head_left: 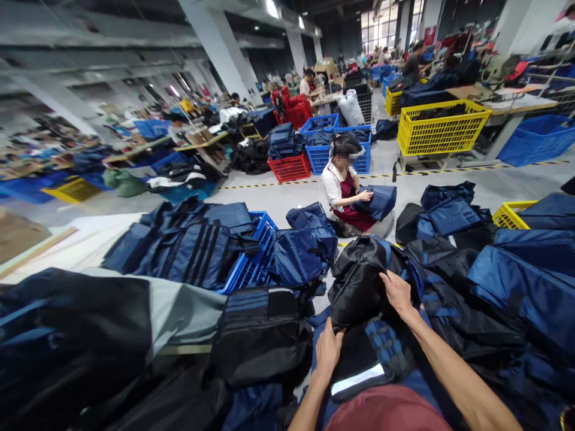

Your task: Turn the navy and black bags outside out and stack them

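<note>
A black and navy bag (359, 287) is in front of me, with both of my hands on it. My left hand (329, 350) pinches its lower left edge. Higher up, my right hand (398, 292) has its fingers closed on the right side of the same bag. Below it, close to my body, lies a black panel with blue webbing and a white reflective strip (358, 379); I cannot tell whether it is part of that bag. The fingertips of both hands are partly hidden by the fabric.
A person (344, 191) sits on the floor ahead, handling a navy bag (377, 202). Black and blue bags (260, 329) lie to my left and more (471, 299) to my right. A blue crate (251, 263) stands left, a yellow crate (442, 129) further off. Sewing tables fill the background.
</note>
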`<action>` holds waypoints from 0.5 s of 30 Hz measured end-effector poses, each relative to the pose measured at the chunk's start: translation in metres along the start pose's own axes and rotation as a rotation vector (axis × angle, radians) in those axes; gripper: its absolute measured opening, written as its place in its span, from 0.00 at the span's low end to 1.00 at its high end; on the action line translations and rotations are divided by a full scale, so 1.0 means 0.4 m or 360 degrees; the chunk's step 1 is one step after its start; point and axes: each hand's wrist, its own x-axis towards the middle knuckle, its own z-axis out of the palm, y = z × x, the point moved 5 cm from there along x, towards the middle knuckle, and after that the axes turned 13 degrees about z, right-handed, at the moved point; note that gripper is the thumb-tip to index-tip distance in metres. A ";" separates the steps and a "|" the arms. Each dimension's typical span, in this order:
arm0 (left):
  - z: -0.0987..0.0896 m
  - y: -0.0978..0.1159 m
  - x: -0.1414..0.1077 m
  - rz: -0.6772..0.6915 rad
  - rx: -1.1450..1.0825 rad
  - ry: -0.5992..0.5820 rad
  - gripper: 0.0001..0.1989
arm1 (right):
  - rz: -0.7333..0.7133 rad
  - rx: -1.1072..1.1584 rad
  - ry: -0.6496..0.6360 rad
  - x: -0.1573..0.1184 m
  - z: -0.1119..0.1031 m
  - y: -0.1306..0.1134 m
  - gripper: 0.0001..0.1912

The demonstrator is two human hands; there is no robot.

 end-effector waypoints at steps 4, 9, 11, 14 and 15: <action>0.001 0.006 -0.010 0.0061 -0.0027 0.0028 0.26 | 0.0038 -0.0014 -0.0063 -0.009 -0.027 0.023 0.40; 0.003 0.008 -0.017 0.0047 0.0026 0.0036 0.28 | 0.0095 -0.0086 -0.0225 -0.010 -0.044 0.011 0.37; 0.008 0.008 -0.021 0.0067 0.0040 0.0060 0.30 | 0.0119 -0.0095 -0.0229 -0.010 -0.052 0.006 0.35; 0.022 0.010 -0.031 0.0083 0.0015 0.0096 0.31 | 0.0090 0.0016 -0.0026 -0.035 -0.083 0.031 0.33; 0.029 0.012 -0.035 0.0087 -0.0001 0.0103 0.31 | 0.0094 0.0063 0.0068 -0.055 -0.095 0.057 0.35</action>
